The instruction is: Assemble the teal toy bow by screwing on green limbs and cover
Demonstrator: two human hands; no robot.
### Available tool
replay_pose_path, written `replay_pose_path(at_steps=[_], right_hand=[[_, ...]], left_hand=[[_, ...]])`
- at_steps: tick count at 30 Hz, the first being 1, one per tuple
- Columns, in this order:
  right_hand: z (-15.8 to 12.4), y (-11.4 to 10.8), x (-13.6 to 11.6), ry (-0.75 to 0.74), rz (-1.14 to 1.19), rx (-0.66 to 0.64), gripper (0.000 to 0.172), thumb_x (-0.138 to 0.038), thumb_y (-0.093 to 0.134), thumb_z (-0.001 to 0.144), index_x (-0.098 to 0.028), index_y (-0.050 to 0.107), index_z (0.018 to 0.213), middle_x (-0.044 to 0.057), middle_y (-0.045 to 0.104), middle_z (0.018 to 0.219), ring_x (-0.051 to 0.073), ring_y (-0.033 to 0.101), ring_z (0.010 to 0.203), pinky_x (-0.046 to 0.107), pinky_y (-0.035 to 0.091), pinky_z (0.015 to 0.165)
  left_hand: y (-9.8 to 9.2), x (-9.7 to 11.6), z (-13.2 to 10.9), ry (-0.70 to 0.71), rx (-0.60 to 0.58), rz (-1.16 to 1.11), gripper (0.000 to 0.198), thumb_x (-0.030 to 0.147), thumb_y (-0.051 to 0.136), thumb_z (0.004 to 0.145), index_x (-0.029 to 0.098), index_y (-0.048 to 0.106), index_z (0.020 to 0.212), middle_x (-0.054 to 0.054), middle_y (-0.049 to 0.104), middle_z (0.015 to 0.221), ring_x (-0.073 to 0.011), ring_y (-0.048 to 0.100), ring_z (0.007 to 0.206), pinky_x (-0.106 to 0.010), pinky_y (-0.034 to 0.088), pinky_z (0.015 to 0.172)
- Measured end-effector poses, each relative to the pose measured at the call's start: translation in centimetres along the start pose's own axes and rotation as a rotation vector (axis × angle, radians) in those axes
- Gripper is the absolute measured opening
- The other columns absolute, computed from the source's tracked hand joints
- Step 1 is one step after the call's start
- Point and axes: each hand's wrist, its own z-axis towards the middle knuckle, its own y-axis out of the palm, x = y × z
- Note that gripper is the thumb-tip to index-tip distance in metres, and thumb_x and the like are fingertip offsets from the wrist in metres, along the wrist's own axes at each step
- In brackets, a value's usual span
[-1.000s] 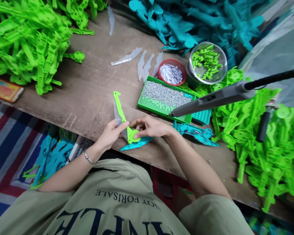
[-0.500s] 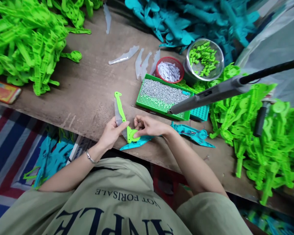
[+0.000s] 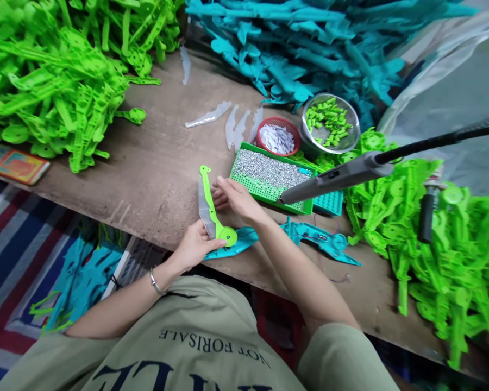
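Note:
My left hand (image 3: 191, 245) grips a bright green plastic part (image 3: 210, 201) by its round end, the thumb near the disc. Along that part's left side runs a translucent blade-shaped piece (image 3: 204, 210). Just right of it, my right hand (image 3: 239, 202) hovers with its fingers stretched out, apart from the green part; nothing shows in them. Below both hands, on the table edge, lies a teal plastic shell (image 3: 248, 238), partly covered by the right forearm. To the right, another stretch of teal shell (image 3: 324, 239) has thin wires in it.
A grey electric screwdriver (image 3: 334, 176) hangs over a green tray (image 3: 237, 182) of small screws. Behind stand a red basket (image 3: 296, 142) of white pieces and a metal bowl (image 3: 354, 122) of green bits. Green parts (image 3: 61, 92) and teal parts (image 3: 293, 49) are heaped around. Loose translucent pieces (image 3: 208, 116) lie behind.
My right hand has let go of the green part's round end, lifted away and opened its fingers. My left hand has shifted down to that end. The camera view has tilted up slightly.

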Motion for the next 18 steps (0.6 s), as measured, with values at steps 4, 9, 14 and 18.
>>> replay_pose_path(at_steps=[4,9,14,18], right_hand=[[1.8,3.7,-1.2,-0.129,-0.279,0.245,0.054,-0.069,0.034,0.100,-0.021,0.057,0.110,0.009,0.067,0.093,0.024,0.067,0.094,0.036,0.049,0.087],[2.3,5.5,-1.7,-0.138,-0.435,0.304,0.047,-0.063,0.036,0.102,-0.021,0.054,0.115,0.009,0.068,0.091,0.027,0.068,0.093,0.037,0.047,0.085],[1.3,3.4,-1.6,-0.189,-0.392,0.237,0.043,-0.054,0.040,0.104,-0.020,0.051,0.127,0.007,0.071,0.097,0.023,0.068,0.097,0.036,0.047,0.091],[-2.1,-0.3,-0.1,-0.175,-0.398,0.090,0.039,-0.048,0.042,0.104,-0.018,0.058,0.123,0.009,0.073,0.106,0.021,0.068,0.096,0.034,0.048,0.091]], left_hand=[[0.1,-0.4,0.2,0.028,0.003,0.001,0.057,0.017,0.097,0.048,0.016,0.063,0.093,-0.006,0.079,0.090,-0.0231,0.077,0.087,-0.043,0.060,0.093],[0.2,-0.6,0.4,0.082,0.046,0.009,0.060,0.020,0.098,0.045,0.017,0.060,0.092,-0.004,0.078,0.085,-0.0228,0.076,0.083,-0.039,0.062,0.086],[0.4,-0.6,0.2,0.082,0.043,0.025,0.059,0.026,0.097,0.050,0.017,0.063,0.097,-0.004,0.078,0.088,-0.0209,0.076,0.085,-0.036,0.061,0.087],[0.3,-0.2,-0.1,0.039,0.003,-0.002,0.058,0.038,0.096,0.056,0.017,0.064,0.100,-0.005,0.078,0.093,-0.0203,0.076,0.084,-0.033,0.061,0.078]])
